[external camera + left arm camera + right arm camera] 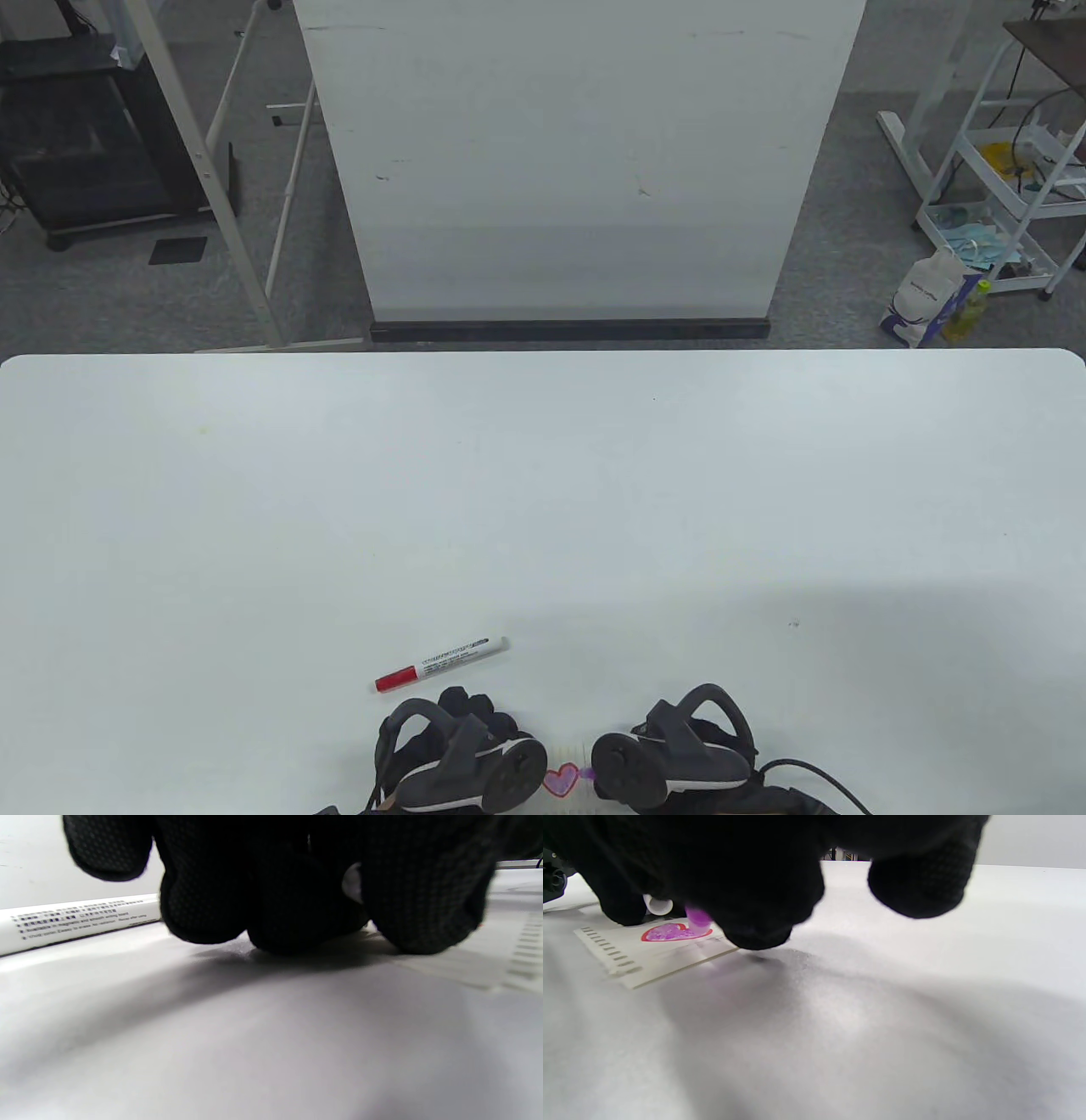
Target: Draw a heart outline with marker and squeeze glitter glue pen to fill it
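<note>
Glitter glue pen [698,918], purple tip down on the heart [674,932], and that's the right hand [679,751] curled around it, fingers closed over the barrel so only the tip peeks out. Heart's got a red outline, sparkly purple filling most of it, drawn on a small paper card [649,957] with a row of slots on one edge, right at the table's [543,509] near edge between both hands. Left hand [458,755] sits knuckles-down beside the card, fingers [292,899] bunched on the tabletop; whether they hold anything, can't tell. Red-capped marker [441,664] lies just beyond it, flat, untouched.
</note>
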The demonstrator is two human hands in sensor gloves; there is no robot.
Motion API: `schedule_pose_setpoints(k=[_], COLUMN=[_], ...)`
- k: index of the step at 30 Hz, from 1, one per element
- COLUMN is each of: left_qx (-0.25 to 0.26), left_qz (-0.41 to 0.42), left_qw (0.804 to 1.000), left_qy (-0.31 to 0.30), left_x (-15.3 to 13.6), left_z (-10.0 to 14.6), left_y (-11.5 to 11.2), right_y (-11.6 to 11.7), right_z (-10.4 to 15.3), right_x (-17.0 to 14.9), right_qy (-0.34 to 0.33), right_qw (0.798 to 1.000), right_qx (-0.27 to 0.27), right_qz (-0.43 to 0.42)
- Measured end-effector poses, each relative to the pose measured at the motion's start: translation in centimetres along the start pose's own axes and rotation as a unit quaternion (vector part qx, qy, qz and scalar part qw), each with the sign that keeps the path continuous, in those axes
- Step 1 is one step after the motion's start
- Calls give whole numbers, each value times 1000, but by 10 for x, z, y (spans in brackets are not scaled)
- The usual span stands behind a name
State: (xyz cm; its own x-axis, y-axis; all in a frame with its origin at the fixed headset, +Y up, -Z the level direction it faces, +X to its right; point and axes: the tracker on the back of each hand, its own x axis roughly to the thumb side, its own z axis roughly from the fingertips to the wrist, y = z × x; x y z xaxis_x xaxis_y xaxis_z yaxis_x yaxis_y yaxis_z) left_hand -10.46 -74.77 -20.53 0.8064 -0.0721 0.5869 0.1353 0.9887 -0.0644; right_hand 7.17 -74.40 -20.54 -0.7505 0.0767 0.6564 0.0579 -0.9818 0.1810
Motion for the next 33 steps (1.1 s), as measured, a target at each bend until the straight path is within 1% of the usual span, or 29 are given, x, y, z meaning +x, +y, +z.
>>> schedule_pose_setpoints(k=[3,6,13,16,18,20,23,27,28,30,33], left_qx=[0,0,0,0,0,0,0,0,0,0,0], left_qz=[-1,0,-1,-1,-1,-1,-1,-1,-1,0,-1], left_qw=[1000,1000,1000,1000,1000,1000,1000,1000,1000,1000,1000], left_qy=[0,0,0,0,0,0,0,0,0,0,0], left_x=[0,0,0,0,0,0,0,0,0,0,0], left_z=[0,0,0,0,0,0,0,0,0,0,0], left_y=[0,0,0,0,0,0,0,0,0,0,0], right_y=[0,1,1,2,2,1,0,5,5,5,6], right_z=[0,-1,-1,-1,-1,-1,-1,-3,-3,-3,-3], right_x=[0,0,0,0,0,0,-1,1,1,1,2], right_qy=[-3,3,0,4,0,6,9,2,1,-13,-19], right_qw=[1000,1000,1000,1000,1000,1000,999,1000,1000,1000,999], right_qx=[13,3,12,-4,-4,-25,-35,-10,-11,7,19], right_qz=[-8,0,-7,1,-9,-8,-16,-10,-12,-26,-38])
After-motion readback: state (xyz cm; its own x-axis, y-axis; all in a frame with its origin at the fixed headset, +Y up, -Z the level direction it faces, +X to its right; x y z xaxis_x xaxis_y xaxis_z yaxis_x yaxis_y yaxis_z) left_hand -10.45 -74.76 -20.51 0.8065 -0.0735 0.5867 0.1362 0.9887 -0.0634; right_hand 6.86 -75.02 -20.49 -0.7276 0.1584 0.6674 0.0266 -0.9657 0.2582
